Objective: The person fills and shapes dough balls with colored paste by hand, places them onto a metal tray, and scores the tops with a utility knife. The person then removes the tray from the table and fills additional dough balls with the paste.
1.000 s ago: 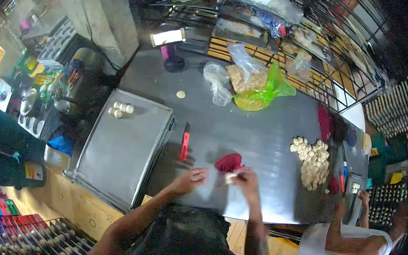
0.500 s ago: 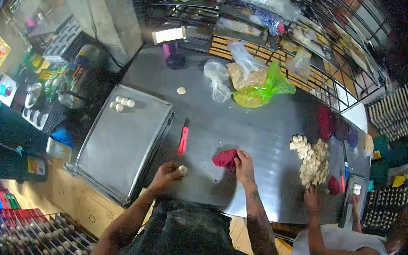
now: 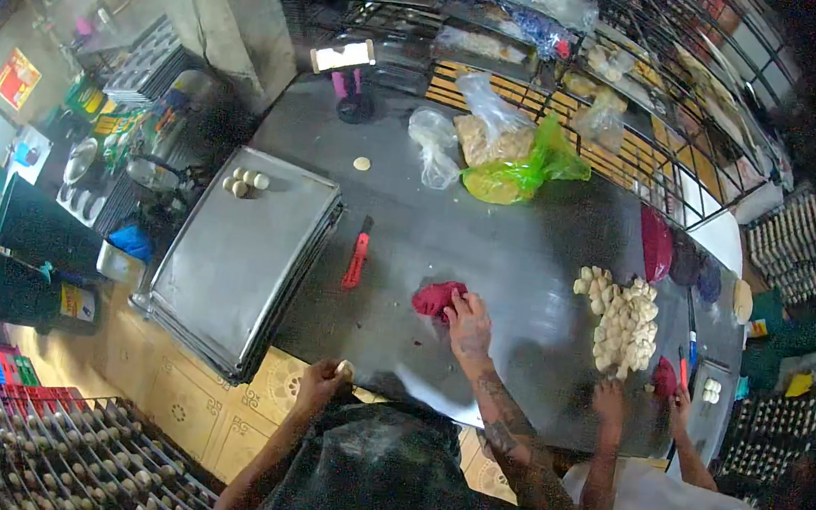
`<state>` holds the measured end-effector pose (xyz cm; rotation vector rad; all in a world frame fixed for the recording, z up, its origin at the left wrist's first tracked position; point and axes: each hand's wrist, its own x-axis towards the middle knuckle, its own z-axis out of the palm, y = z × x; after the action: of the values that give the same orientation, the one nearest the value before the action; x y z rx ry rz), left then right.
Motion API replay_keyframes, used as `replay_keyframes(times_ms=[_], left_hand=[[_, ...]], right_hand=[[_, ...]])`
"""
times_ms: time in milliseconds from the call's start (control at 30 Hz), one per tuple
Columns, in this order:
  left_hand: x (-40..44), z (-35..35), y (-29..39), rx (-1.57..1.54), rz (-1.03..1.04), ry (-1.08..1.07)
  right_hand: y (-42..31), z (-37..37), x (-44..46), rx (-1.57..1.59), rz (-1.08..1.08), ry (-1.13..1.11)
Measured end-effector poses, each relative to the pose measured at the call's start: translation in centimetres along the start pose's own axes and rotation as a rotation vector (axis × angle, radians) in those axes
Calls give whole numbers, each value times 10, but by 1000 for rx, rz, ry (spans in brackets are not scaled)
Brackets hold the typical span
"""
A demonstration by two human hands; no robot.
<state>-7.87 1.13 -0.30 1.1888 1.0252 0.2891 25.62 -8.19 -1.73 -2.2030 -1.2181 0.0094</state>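
Observation:
My left hand (image 3: 319, 386) is closed around a small piece of pale dough (image 3: 345, 370) at the table's front edge, near my body. The tip of the dough sticks out past my fingers. My right hand (image 3: 470, 327) lies on the right side of a dark red lump of paste (image 3: 433, 299), its fingertips curled into it. Left of the paste rests a red-handled knife (image 3: 356, 261), untouched. A flat pale dough disc (image 3: 362, 163) lies farther back on the dark table (image 3: 402, 216).
Stacked metal trays (image 3: 236, 266) stand at left, several dough balls (image 3: 243, 182) on the top one. Bagged ingredients (image 3: 510, 156) and a phone on a stand (image 3: 344, 58) are at the back. A co-worker's hand (image 3: 609, 399) is beside a pile of dough pieces (image 3: 621, 325) at right.
My left hand has drawn back toward my body with the pale dough. My right hand has moved slightly left over the red paste. The co-worker's other hand has come to the red-handled tool.

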Motion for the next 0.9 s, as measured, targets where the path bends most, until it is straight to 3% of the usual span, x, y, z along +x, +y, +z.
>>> replay_keyframes(times_ms=[133, 267, 400, 467, 533, 600, 667, 700, 733, 800, 833, 900], left_hand=[[25, -5, 30, 66, -65, -65], [61, -21, 43, 194, 20, -91], [82, -41, 51, 33, 68, -177], [76, -43, 71, 158, 113, -193], [82, -44, 69, 220, 137, -207], [107, -42, 30, 24, 81, -351], [117, -33, 23, -73, 61, -421], [122, -23, 19, 13, 291, -458], [124, -10, 17, 99, 519, -484], [116, 14, 22, 190, 742, -490], [104, 26, 37, 408, 828, -456], [89, 49, 58, 746, 935, -399]], right_hand=[[-12, 3, -4, -93, 24, 22], [-26, 7, -6, -170, 69, 54], [-36, 19, -14, -198, 108, 151], [-38, 21, -14, -203, 121, 197], [-37, 17, -15, -37, 324, -4], [-35, 12, -22, 44, 429, -107], [-35, 10, -29, 402, 582, -451], [-33, 8, -31, 581, 645, -628], [-38, 8, -36, 575, 635, -633], [-59, 14, -51, 773, 450, -350], [-69, 13, -51, 777, 445, -360], [-89, 7, -50, 340, 266, -214]])
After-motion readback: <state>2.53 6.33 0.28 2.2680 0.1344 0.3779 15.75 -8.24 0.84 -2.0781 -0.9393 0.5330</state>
